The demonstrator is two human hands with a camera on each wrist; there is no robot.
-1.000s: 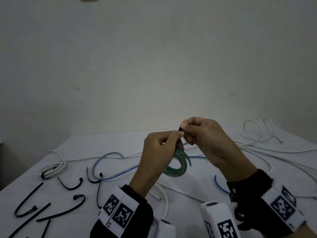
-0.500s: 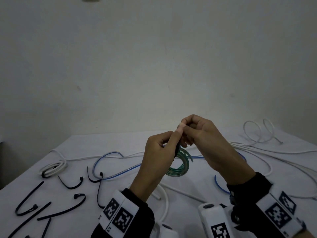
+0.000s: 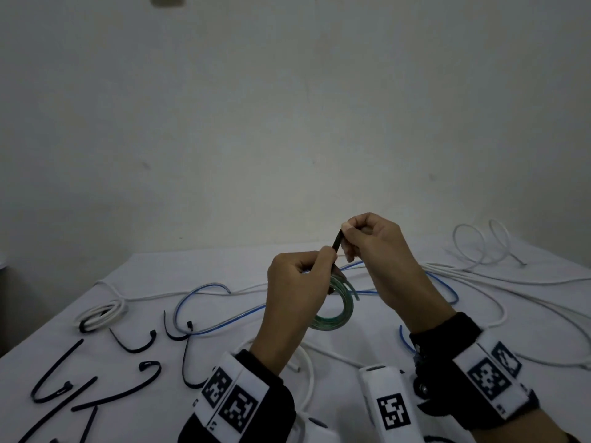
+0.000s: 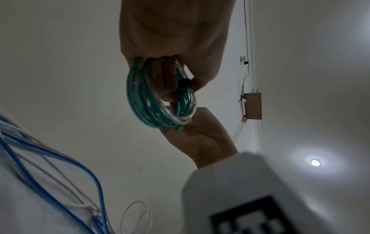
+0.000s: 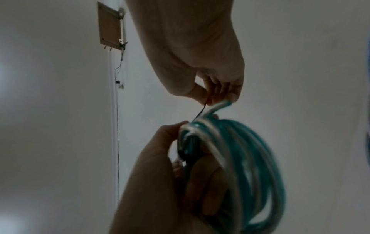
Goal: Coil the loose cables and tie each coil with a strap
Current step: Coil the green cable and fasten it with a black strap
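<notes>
- Green-and-clear cable, wound into a coil, hangs above the surface in front of the person's chest; the left hand has its fingers curled through and round the turns at the top.
- Black strap rises from the left hand's grip to the right hand, which pinches the strap's free end between thumb and forefinger. The strap's head sits against the coil by the left fingertips.
- Judged from this, the strap is already threaded and is being drawn tight. The coil looks light and springy, with smooth, probably slippery sheathing; its cut end juts free near the right fingers. Best hold is where the left hand has it, all turns bunched beside the strap head, so none slips out as the loop closes. The strap looks thin and stiff; a pinch at its tail, pulled in line with the head, should serve.
- Spare black straps lie on the surface at near left, with a white coil already tied beyond them.
- Loose blue cable and white cables sprawl farther back, not yet coiled, before a plain wall.
</notes>
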